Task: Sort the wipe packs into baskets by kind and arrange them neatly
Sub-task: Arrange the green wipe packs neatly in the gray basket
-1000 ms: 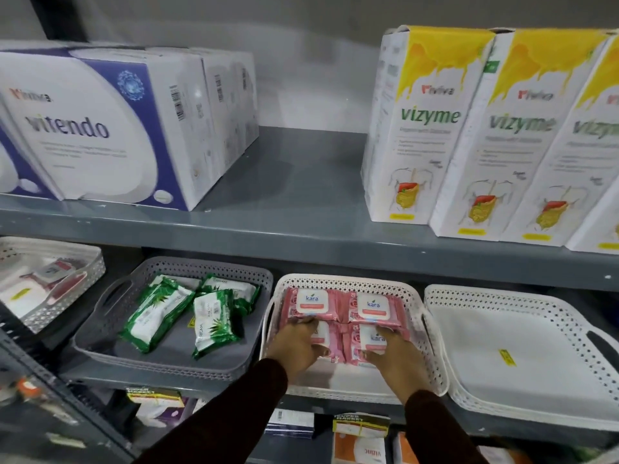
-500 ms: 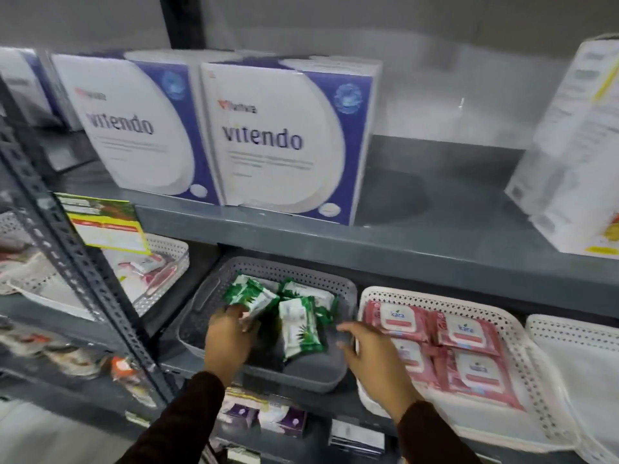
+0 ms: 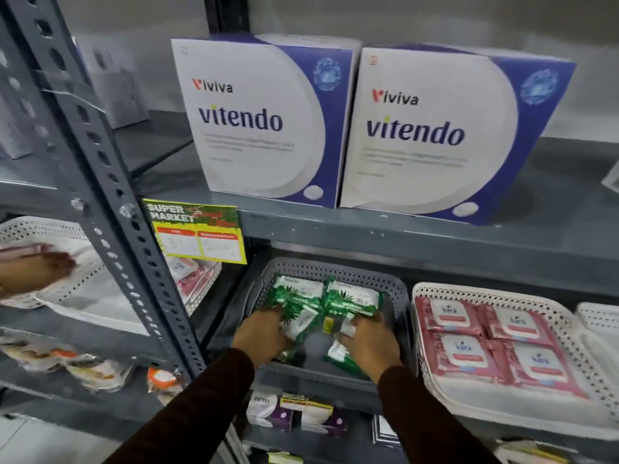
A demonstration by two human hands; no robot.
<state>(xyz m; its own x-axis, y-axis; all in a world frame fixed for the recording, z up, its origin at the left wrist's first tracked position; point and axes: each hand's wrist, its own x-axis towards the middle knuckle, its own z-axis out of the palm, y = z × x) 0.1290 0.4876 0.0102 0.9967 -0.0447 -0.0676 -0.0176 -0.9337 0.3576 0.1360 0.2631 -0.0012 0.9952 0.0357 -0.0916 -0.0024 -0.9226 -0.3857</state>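
Both hands now work inside the grey perforated plastic basket [image 3: 395, 293] on the lower shelf, where a second ago they were squaring the pink packs. The left hand [image 3: 259, 333] is closed on one green-and-white leaf-printed wipe pack [image 3: 298, 324] at the basket's front left; the right hand [image 3: 370, 336] presses on another green pack [image 3: 345, 358] at the front right, though whether its fingers actually clasp it I cannot tell. Half a second ago the right hand hovered over the basket's edge and the green packs lay scattered; now two sit side by side at the back. The four pink rectangular wipe packs [image 3: 495, 343] lie in a tidy grid in the white perforated basket [image 3: 432, 373] just beside, so by my judgement that kind is done and the green ones are being lined up
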